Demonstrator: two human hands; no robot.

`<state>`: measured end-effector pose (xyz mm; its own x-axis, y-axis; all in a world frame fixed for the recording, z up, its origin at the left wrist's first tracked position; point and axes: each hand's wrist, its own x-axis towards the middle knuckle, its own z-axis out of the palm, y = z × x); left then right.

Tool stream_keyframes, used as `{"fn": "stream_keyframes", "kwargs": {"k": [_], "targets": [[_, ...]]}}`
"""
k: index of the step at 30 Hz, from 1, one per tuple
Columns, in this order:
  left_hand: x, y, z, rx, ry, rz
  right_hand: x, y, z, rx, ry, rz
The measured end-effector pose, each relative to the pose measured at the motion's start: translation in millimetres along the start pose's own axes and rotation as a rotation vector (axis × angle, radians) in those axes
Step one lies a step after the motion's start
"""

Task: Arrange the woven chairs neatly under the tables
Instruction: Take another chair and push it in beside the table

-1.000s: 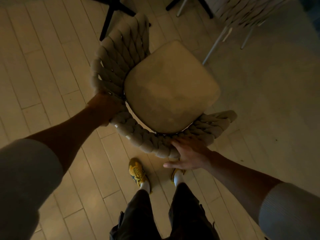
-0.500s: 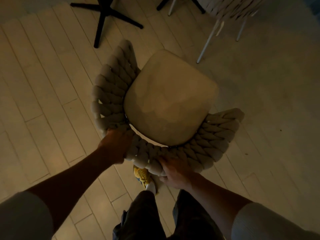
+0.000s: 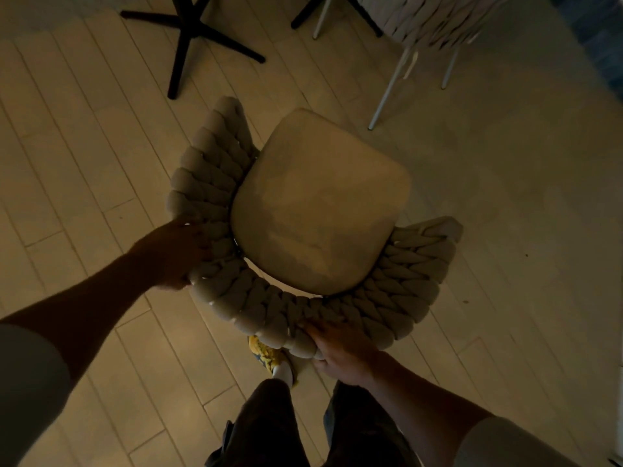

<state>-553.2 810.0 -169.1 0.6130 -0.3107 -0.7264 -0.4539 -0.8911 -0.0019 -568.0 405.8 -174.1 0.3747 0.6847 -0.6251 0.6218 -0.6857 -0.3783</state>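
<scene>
Plank floor under woven chair

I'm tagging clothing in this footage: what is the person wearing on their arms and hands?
Pale, light-coloured sleeves cover the upper arms, left sleeve and right sleeve alike, leaving the forearms bare. The left hand and right hand are ungloved; no watch or ring shows in the dim light.

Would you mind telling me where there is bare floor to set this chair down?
Bare planks lie left of the chair, below the black table base. More open floor lies right of it, below the second chair. It is crowded at the top and by the yellow shoe.
</scene>
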Motion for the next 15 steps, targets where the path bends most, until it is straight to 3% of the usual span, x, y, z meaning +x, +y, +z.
{"fn": "stream_keyframes", "kwargs": {"k": [2,11,15], "targets": [[-1,4,-11,0.118,-0.035,-0.050,0,4,-2,0.000,-0.028,-0.006],[-3,65,-30,-0.062,-0.017,-0.157,-16,66,-41,-0.115,-0.028,-0.021],[11,104,-42,-0.133,-0.017,-0.266,-20,109,-65,-0.201,-0.124,-0.014]]}}
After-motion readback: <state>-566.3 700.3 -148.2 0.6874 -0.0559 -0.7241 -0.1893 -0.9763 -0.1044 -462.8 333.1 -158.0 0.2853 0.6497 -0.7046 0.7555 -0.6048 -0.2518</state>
